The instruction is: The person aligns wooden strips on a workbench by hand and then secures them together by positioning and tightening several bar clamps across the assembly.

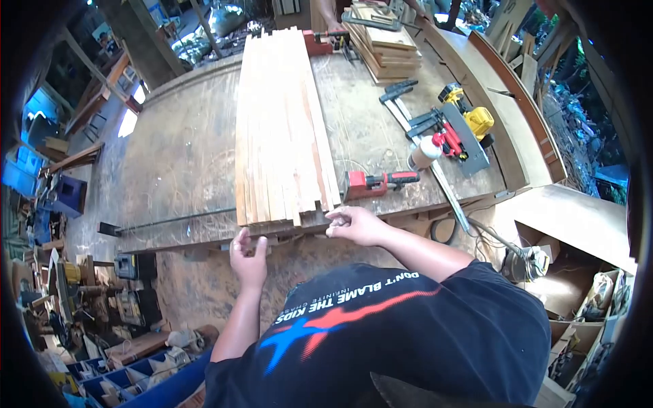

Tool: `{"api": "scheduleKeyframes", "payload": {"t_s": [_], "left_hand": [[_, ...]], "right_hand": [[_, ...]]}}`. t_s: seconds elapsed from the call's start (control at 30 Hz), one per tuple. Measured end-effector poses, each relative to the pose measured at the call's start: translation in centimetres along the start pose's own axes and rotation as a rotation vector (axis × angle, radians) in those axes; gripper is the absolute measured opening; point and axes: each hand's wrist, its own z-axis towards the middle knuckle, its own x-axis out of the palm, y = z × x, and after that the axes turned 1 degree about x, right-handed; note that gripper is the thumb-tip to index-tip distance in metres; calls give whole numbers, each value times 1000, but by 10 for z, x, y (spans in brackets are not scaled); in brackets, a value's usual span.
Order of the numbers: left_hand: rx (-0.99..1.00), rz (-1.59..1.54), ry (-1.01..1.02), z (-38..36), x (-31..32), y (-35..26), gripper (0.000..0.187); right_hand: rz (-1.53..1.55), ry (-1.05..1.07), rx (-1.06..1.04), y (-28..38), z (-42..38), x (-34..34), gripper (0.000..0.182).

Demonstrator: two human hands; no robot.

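While my right hand (357, 226) pinches the near end of the slat stack (282, 129), its length runs straight away across the counter (183, 149); my left hand (249, 257) hovers open just below.

From my feed, the lower middle of the frame is filled by a dark navy short-sleeved T-shirt (408, 340). White block lettering (347, 296) runs across its chest, upside down to me, reading "DON'T BLAME THE KIDS", with a smaller line beneath too fine to read. Under it sits a star-like graphic (320, 325) in blue and red-orange streaks. Both forearms are bare below the sleeves; I see no gloves, watch or rings.
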Motion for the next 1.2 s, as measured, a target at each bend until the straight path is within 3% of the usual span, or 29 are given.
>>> {"api": "scheduleKeyframes", "payload": {"t_s": [0.03,0.13,0.2,0.4,0.53,0.57,0.67,0.73,0.8,0.87,0.93,1.0,1.03,1.07,1.2], "left_hand": [[266,185,22,13,-11,-10,61],[659,449,284,46,-14,-37,72],[759,598,493,63,-3,-54,86],[870,832,775,93,46,-40,100],[871,481,805,118,20,-47,91],[880,475,735,129,9,-51,86],[808,453,532,168,2,-22,85],[134,290,387,236,3,-1,82],[73,410,411,265,0,-11,79],[136,333,294,314,25,30,76],[121,154,279,343,40,33,78],[-14,-162,226,386,65,57,75],[-81,-317,199,397,76,67,74],[-175,-330,235,396,80,68,71],[-425,-298,421,398,103,51,70]], "right_hand": [[-92,10,-65,12,3,1,59],[-173,53,-123,33,21,14,57],[-138,-30,-129,51,34,24,56],[-43,-382,-108,57,76,59,51],[-253,-601,-130,61,89,67,48],[-197,-608,-71,66,86,69,49],[-346,-667,-40,70,81,66,49],[-528,-690,0,54,90,59,54],[-559,-675,34,46,96,54,58],[-642,-714,23,59,109,49,61],[-641,-689,44,76,135,28,65],[-591,-803,28,64,177,-4,67],[-532,-761,164,78,190,-26,69],[-469,-701,304,83,206,-48,72],[-349,-634,305,56,246,-93,71]]}}
